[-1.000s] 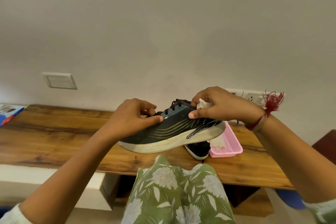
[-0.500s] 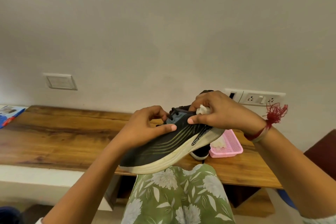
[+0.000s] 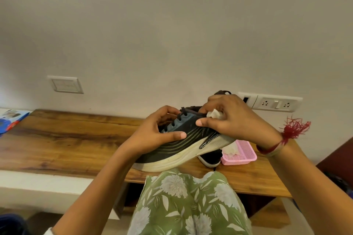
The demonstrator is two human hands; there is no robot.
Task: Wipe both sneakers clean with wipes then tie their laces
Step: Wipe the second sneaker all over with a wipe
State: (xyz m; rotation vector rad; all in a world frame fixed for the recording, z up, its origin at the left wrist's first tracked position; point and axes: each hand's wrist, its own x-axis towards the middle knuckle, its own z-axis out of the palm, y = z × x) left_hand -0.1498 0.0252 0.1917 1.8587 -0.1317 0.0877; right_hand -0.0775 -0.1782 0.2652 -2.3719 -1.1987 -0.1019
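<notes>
A dark sneaker (image 3: 183,147) with a thick cream sole and black laces is held in the air above the wooden table (image 3: 66,145), toe down to the left, heel up to the right. My left hand (image 3: 158,133) grips its front part, thumb across the side. My right hand (image 3: 233,118) holds a crumpled white wipe (image 3: 214,114) against the collar near the heel. The second sneaker (image 3: 210,157) lies on the table behind and below the first, mostly hidden; only its dark end with a white rim shows.
A pink mesh tray (image 3: 242,153) holding white wipes stands on the table at the right. A socket strip (image 3: 275,103) and a switch plate (image 3: 65,85) are on the wall. A blue packet (image 3: 11,120) lies at far left. My knee in green floral cloth (image 3: 187,202) is below.
The sneaker has tilted, its toe dropping toward me and its heel rising. My right hand with the wipe has shifted back along the collar toward the heel.
</notes>
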